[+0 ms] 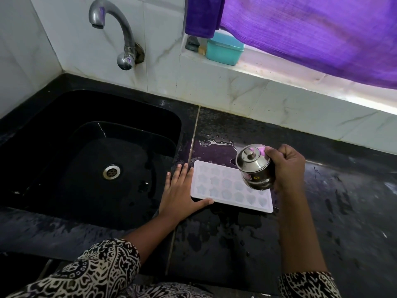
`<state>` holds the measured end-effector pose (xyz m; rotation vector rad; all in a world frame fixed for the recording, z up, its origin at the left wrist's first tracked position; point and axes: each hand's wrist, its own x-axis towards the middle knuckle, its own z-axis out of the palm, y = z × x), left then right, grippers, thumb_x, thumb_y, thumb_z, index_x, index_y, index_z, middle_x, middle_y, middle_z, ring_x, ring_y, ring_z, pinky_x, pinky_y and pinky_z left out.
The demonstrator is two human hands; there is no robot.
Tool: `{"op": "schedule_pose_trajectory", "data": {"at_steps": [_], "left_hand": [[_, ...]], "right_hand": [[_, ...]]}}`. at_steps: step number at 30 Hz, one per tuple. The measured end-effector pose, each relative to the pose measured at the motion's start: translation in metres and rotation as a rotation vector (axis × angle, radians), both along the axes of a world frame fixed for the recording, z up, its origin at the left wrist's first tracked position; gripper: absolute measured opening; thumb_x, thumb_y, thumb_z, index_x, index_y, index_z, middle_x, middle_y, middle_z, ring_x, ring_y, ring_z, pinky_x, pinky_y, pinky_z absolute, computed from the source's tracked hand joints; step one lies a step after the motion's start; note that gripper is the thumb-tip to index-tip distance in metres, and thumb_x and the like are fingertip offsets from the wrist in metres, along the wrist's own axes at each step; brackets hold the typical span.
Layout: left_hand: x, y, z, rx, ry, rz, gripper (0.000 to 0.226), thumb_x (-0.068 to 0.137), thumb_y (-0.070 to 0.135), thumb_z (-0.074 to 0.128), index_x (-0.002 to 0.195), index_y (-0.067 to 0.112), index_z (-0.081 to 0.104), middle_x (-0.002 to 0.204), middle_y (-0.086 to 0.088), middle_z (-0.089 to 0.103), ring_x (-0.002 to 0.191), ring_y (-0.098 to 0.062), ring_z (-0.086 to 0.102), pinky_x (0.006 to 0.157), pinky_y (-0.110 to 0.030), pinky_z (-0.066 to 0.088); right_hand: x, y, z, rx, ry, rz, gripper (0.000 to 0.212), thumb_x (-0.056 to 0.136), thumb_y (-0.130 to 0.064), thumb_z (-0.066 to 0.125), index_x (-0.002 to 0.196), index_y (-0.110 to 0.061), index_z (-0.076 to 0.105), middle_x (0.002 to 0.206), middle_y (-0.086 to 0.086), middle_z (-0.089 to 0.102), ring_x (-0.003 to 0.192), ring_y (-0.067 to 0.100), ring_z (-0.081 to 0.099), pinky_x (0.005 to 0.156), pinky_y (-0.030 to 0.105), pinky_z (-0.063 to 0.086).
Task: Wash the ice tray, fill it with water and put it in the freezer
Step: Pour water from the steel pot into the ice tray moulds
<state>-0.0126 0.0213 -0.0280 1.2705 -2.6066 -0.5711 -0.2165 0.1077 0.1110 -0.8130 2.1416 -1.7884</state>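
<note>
Sink (53, 147): black basin, well to the left of the left fingers. Its floor is wet. Tap (116, 29) above it shows no stream.

Left hand (180, 190): palm down on the counter, forearm reaching in from the lower left. Fingers (182, 171) are straight and slightly apart, lying along the tray's left edge. The thumb stretches across its near-left corner. Nothing is gripped, so this is a brace and not a hold. Judgement: useful during the pour, since a light tray could skate on a wet surface.

Ice tray (223, 190): white with shaped cells, flat on the counter just right of the left fingers and partly below the right ones. The cells look pale blue. Cannot tell whether they hold water. Judgement: this is the filling stage, so work row by row. Stop short of the rims, because the tray has to be carried level to the freezer.

Steel pot (255, 166): small and lidded, held in the air over the tray's far-right cells, tipped with its knob toward the left hand. No water seen leaving it. Judgement: tip slowly and low over the cells, and watch that the lid does not slide off.

Right hand (287, 166): fingers curled round the pot's body from the right, thumb up by the lid. The forearm rises from the lower right.

Counter (343, 201): dark stone, wet in patches. A puddle (214, 147) lies just beyond the tray, between the two hands.
</note>
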Motion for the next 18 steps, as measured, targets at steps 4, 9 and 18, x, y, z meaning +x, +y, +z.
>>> {"op": "schedule_pose_trajectory", "data": {"at_steps": [4,9,18], "left_hand": [[0.0001,-0.0003,-0.0020,-0.006,0.006,0.002,0.132,0.053,0.099,0.010,0.156,0.017,0.011,0.165,0.000,0.004,0.151,-0.016,-0.006,0.118,-0.040,-0.011],[0.0006,0.0001,0.0004,-0.003,-0.029,-0.001,0.127,0.056,0.097,0.016,0.156,0.018,0.007,0.165,0.001,0.000,0.151,-0.015,-0.010,0.119,-0.041,-0.011],[0.0002,0.0002,0.0000,0.001,-0.019,0.000,0.127,0.056,0.096,0.018,0.156,0.019,0.008,0.165,0.001,0.000,0.151,-0.015,-0.009,0.119,-0.040,-0.012]], "right_hand": [[0.0021,0.0000,0.0024,0.026,0.064,0.019,0.036,0.079,-0.008,0.065,0.059,-0.016,0.036,0.051,-0.004,0.039,0.044,0.000,0.033,0.043,0.014,0.034],[0.0028,-0.0001,0.0049,0.045,0.075,0.033,0.036,0.080,-0.009,0.064,0.059,-0.017,0.036,0.053,0.000,0.038,0.050,0.008,0.035,0.049,0.022,0.036],[-0.0004,-0.0010,0.0073,0.060,0.078,0.043,0.032,0.080,-0.011,0.064,0.061,-0.014,0.038,0.059,0.007,0.041,0.061,0.019,0.039,0.058,0.030,0.039]]}}
